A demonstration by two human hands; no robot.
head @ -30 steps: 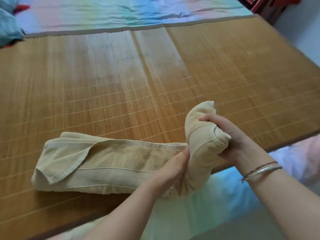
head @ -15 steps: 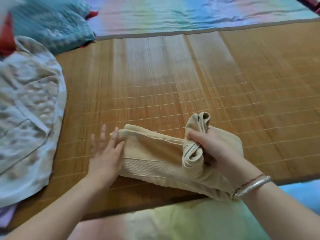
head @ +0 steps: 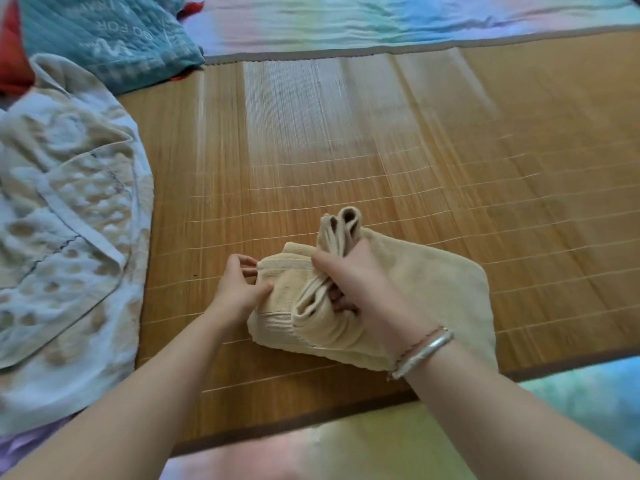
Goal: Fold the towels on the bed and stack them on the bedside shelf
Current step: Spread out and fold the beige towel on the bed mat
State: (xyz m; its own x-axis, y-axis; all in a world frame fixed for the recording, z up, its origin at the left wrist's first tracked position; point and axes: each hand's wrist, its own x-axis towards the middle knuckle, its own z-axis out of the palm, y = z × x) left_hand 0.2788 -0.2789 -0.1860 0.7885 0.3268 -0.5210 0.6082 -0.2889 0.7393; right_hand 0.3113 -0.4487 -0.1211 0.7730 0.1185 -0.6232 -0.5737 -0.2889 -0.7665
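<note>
Near the front edge of the bamboo mat (head: 346,150) lies the beige towel (head: 433,285), partly folded into a thick pad. It sits right in front of the person, touching both hands, and its long side runs from left to right across the mat.

The right hand (head: 360,289) is closed tight around a bunched loop of the towel. That loop sticks up past the knuckles and points away from the person. The rest of the towel spreads flat to the right of this hand and under it.

The left hand (head: 239,289) is just beside the towel's left end. Its fingers (head: 247,266) curl around the folded edge there, with the thumb on top, so it is pinching that end lightly.

Both hands are about as near to the towel as each other, but the loose bunch is in the right hand only. I think the next move is to lay that bunch down toward the left, over the end the left hand holds, so the fold closes.

Off to the left lies a pale patterned blanket (head: 62,220), and a teal quilted pillow (head: 104,39) sits behind it. No shelf is in sight
</note>
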